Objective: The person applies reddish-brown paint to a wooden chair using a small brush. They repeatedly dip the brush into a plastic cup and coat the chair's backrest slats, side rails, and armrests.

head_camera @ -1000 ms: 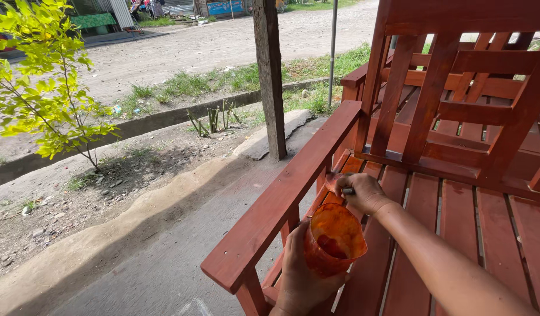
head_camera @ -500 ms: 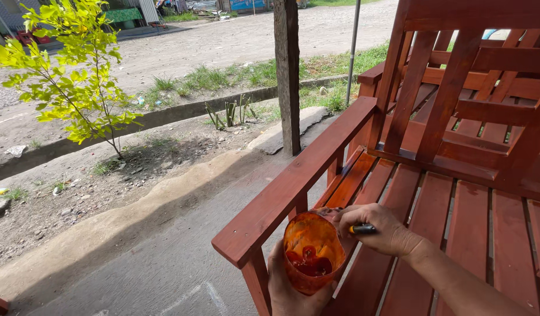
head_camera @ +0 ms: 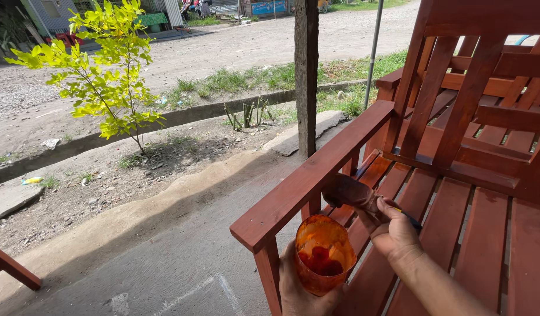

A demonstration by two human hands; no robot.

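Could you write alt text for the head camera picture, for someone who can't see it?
A left hand holds an orange cup of reddish stain while the right hand presses a brush against a red-brown wooden bench, beside a dirt yard.

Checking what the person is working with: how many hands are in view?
2. The left hand holds an orange plastic cup beside the bench armrest. The right hand holds a brush over the seat slats.

cup [head_camera: 324, 253] beside bench armrest [head_camera: 314, 175] (below it), tree [head_camera: 103, 82] far left
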